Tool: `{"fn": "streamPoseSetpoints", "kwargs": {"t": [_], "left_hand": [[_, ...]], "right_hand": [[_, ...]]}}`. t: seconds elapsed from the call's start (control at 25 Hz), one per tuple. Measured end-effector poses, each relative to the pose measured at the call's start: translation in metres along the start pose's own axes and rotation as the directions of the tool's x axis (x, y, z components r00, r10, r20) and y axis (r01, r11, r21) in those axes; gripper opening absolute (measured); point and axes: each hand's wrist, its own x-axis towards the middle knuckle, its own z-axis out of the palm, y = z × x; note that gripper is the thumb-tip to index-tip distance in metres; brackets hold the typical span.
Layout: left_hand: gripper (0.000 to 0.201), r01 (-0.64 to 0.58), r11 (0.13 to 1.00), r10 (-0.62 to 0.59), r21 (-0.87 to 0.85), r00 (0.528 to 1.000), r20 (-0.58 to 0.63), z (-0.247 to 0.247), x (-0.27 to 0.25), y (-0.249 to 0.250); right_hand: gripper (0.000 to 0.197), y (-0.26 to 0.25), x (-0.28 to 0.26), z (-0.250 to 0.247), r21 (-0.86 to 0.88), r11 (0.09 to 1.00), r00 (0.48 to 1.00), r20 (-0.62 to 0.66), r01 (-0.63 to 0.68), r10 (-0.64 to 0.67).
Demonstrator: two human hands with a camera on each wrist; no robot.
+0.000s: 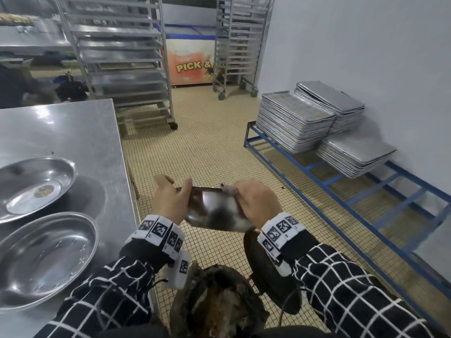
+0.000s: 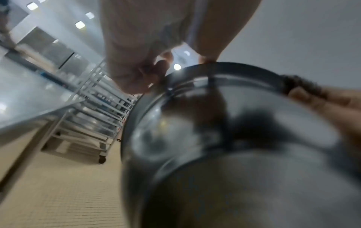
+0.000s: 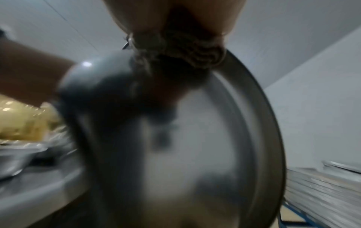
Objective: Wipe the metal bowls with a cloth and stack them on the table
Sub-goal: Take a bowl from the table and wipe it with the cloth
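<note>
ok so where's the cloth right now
In the head view the cloth is in the right hand, pressed on the far right rim of the bowl that the left hand holds over the floor.

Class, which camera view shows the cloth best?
The right wrist view: the cloth sits close up, bunched in the right hand's grip against the bowl's rim. The left wrist view shows a dark wad at the rim; the head view only a small tuft.

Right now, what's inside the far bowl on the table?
A round yellowish patch sits at the bottom of the far bowl, perhaps a sticker or residue. The rest shows bare metal. Under it, nothing shows.
</note>
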Motion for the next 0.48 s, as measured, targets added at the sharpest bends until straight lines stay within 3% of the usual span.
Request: {"fn": "streamPoseSetpoints", "kwargs": {"t": [0.08,0.16,0.28,0.4,0.48], "left_hand": [[0.028,-0.142,0.973,0.130,0.183,0.989,0.076,-0.002,-0.001,-0.007],[0.020,-0.257,0.923,0.229,0.286,0.965,0.127,-0.008,0.004,-0.011],[0.019,-0.392,0.907,0.368,0.156,0.916,0.162,-0.014,0.014,-0.005],[0.026,-0.448,0.884,0.434,0.135,0.893,0.123,-0.015,0.014,0.004],[0.029,-0.432,0.893,0.424,0.126,0.902,0.086,-0.012,0.012,0.005]], "right_hand": [[0.029,0.007,0.001,-0.012,0.197,0.964,0.983,0.015,-0.180,0.181],[0.030,0.014,0.004,-0.021,0.259,0.927,0.962,0.037,-0.272,0.272],[0.037,0.021,0.004,-0.023,0.357,0.878,0.946,0.072,-0.319,0.315],[0.037,0.024,0.006,-0.015,0.450,0.802,0.872,-0.097,-0.392,0.480],[0.025,0.026,0.007,-0.014,0.426,0.795,0.771,-0.284,-0.432,0.571]]}}
